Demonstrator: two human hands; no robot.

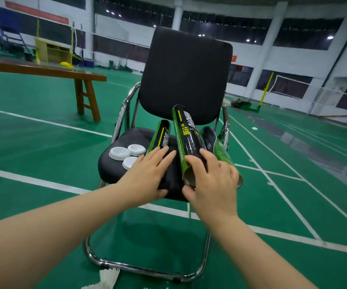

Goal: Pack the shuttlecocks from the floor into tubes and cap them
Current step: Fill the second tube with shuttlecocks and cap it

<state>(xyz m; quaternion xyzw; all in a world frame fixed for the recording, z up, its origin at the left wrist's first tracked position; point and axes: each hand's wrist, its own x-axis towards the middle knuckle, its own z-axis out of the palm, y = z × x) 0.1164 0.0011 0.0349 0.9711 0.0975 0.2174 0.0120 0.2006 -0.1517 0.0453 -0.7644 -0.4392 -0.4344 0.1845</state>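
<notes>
As we fetch a tube from the black padded chrome-framed chair [186, 80], packing seems unstarted.
Our right hand [212, 180] curls round the middle black-and-green cardboard tube [186, 134] on its seat, left hand [149, 174] flat-fingered on the neighbouring tube [161, 135]; white feather shuttlecocks [107, 278] lie beneath its front, so next we lift, then stoop.

The chair back [186, 76] and seat [130, 138] are covered in matt black cloth with a slightly fuzzy look, while the frame [124, 107] is bent metal tubing, chromed and mirror-bright. The left tube [161, 134], middle tube [186, 134] and right tube [220, 151] have a glossy black-and-green printed skin that catches the lights. The middle tube's open mouth shows dull brown card inside. The caps [119, 153] are smooth white plastic with a soft sheen. The bench [43, 69] is reddish-brown varnished wood. The floor [43, 138] is green matting, faintly shiny. The shuttlecock [108, 277] is white feather.
</notes>
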